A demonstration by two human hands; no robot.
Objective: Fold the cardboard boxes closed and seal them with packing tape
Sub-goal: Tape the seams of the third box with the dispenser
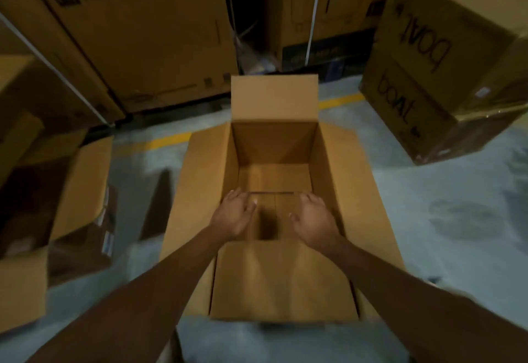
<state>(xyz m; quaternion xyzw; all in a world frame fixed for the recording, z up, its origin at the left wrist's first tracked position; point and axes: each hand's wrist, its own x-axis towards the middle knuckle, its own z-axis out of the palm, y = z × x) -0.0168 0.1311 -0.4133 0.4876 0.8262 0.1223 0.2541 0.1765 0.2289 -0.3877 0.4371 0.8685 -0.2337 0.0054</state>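
An open brown cardboard box (pixel 274 145) stands on the grey floor in front of me, empty inside. Its far flap (pixel 274 96) stands upright, the two side flaps lie spread outward, and the near flap (pixel 283 279) hangs toward me. My left hand (pixel 233 214) and my right hand (pixel 313 219) reach into the box's near end, fingers relaxed and spread, palms down. Neither hand holds anything. Whether they touch the cardboard I cannot tell. No packing tape is in view.
Another open box (pixel 77 191) with dark contents sits at the left. Two stacked printed boxes (pixel 440 56) stand at the right. Tall cartons (pixel 137 33) line the back wall. A yellow floor line (pixel 168 139) runs behind the box.
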